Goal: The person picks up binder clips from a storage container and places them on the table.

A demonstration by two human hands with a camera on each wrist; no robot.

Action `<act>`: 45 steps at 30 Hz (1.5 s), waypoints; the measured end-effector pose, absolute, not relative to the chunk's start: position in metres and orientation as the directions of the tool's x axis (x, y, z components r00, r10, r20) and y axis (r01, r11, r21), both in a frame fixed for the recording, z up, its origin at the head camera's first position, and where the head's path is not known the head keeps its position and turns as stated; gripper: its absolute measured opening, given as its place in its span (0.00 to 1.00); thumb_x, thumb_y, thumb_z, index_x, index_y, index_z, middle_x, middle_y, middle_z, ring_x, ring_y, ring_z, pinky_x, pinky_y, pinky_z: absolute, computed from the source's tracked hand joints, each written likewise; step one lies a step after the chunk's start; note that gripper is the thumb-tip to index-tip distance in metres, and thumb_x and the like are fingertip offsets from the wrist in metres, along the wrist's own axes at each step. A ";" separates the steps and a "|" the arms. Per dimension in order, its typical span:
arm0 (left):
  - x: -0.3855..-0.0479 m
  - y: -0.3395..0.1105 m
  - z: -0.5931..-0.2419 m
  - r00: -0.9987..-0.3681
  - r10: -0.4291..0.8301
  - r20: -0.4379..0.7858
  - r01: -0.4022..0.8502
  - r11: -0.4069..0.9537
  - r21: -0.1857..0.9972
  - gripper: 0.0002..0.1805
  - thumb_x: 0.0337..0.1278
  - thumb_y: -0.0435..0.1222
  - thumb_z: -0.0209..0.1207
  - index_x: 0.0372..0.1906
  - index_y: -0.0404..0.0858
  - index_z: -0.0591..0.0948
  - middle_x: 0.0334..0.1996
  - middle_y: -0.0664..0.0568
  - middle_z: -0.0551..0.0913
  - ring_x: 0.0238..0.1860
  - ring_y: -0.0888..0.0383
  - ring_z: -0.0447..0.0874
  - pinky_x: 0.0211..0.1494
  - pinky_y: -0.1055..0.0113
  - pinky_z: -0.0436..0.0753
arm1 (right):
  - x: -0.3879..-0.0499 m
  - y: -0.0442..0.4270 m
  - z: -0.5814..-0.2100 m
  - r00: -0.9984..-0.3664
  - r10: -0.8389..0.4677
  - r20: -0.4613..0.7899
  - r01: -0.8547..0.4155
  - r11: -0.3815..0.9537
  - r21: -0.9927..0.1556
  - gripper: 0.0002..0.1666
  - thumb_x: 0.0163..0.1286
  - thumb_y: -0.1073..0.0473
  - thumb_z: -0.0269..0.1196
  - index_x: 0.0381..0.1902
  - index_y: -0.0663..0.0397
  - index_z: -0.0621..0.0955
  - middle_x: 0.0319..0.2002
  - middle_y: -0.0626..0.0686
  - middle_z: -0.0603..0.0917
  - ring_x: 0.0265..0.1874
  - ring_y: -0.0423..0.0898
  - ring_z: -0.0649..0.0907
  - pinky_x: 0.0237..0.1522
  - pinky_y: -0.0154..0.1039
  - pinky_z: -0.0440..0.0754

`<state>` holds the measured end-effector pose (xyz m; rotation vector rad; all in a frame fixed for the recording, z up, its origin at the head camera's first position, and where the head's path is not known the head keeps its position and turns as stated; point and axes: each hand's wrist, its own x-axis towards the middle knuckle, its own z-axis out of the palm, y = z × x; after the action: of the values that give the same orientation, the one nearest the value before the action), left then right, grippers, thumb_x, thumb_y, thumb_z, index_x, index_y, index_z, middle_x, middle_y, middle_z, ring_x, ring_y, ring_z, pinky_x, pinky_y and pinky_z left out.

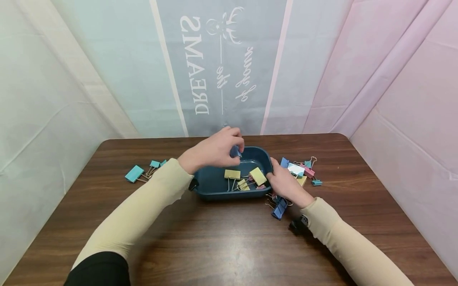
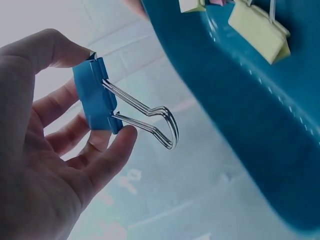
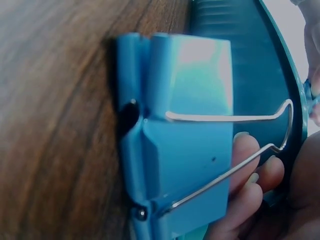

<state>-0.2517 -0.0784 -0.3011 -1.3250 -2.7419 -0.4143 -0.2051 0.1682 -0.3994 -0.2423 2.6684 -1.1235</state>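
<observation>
My left hand (image 1: 216,149) is over the back of a dark teal plastic tray (image 1: 222,196), holding a blue binder clip (image 2: 95,95) between thumb and fingers. The clip's wire handles point toward the tray in the left wrist view. Inside the tray lie several yellow binder clips (image 1: 257,176) and a bit of pink. At the tray's right end, my right hand (image 1: 284,180) grips the rim, with fingers against the outer wall. Close to those fingers, a light-blue binder clip (image 3: 195,140) fills much of the right wrist view.
Mixed binder clips, including a pink one (image 1: 307,171) and a dark blue one (image 1: 279,208), lie right of the tray and around my right forearm. Teal clips (image 1: 134,173) lie on the left of the wooden table (image 1: 229,246). A printed cloth (image 1: 222,79) hangs behind.
</observation>
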 end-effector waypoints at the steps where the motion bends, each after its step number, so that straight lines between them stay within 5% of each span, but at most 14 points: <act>1: -0.251 -0.084 -0.300 -0.629 0.757 0.181 0.776 0.595 0.207 0.04 0.51 0.39 0.64 0.33 0.45 0.82 0.39 0.54 0.72 0.42 0.53 0.66 0.44 0.62 0.71 | -0.205 0.168 -0.399 -0.959 -0.241 -0.152 -0.061 0.693 -0.718 0.36 0.76 0.63 0.44 0.78 0.62 0.48 0.44 0.65 0.80 0.14 0.47 0.78 0.18 0.43 0.76; 26: -0.218 -0.271 -0.331 -0.866 0.489 0.104 0.497 0.822 0.280 0.05 0.51 0.34 0.63 0.34 0.40 0.84 0.38 0.50 0.76 0.37 0.52 0.72 0.39 0.58 0.74 | -0.206 0.168 -0.398 -0.959 -0.237 -0.156 -0.064 0.717 -0.694 0.36 0.76 0.62 0.44 0.78 0.62 0.48 0.37 0.62 0.81 0.15 0.47 0.78 0.19 0.42 0.75; 45: -0.201 -0.309 -0.364 -0.916 0.399 -0.048 0.370 0.884 0.287 0.05 0.53 0.35 0.64 0.34 0.40 0.82 0.36 0.50 0.76 0.31 0.56 0.71 0.36 0.57 0.75 | -0.208 0.169 -0.399 -0.954 -0.246 -0.172 -0.061 0.720 -0.691 0.36 0.76 0.62 0.44 0.78 0.63 0.48 0.37 0.61 0.81 0.15 0.47 0.76 0.19 0.41 0.74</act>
<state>-0.2011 -0.3094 -0.3640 -0.6449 -3.1512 -0.4457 -0.2077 0.1688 -0.3990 -0.2433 2.6739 -1.0612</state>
